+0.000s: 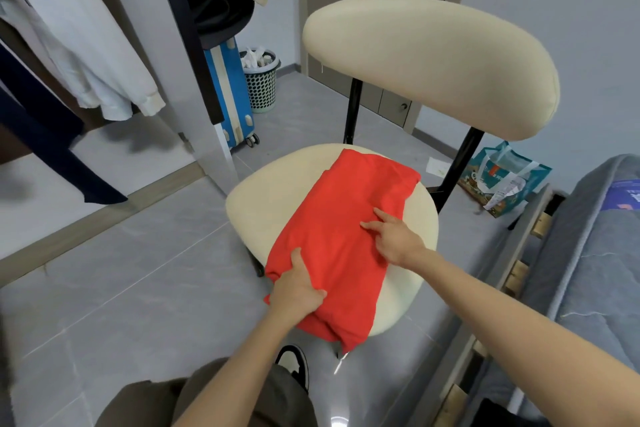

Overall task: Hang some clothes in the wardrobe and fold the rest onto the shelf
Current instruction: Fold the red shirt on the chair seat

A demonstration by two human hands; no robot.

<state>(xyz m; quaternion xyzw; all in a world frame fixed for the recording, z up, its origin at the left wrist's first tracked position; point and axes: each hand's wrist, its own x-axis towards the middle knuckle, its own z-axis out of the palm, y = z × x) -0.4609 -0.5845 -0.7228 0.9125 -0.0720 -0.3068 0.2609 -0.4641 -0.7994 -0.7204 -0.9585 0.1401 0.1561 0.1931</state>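
Note:
A red garment (341, 218) lies folded into a long strip across the cream seat of a chair (258, 211). My left hand (299, 289) grips its near left edge, thumb on top and fingers tucked under the cloth. My right hand (393, 236) rests on the garment's right side with straight fingers pressing down. At the left stands the open wardrobe (187, 87), where a white garment (86, 55) and a dark navy garment (52, 149) hang.
A blue suitcase (230, 94) and a mesh bin (261, 80) stand behind the wardrobe panel. A teal bag (502, 177) lies on the floor past the chair. A bed with a grey mattress (588, 253) runs along the right. Grey tile floor spreads to the left.

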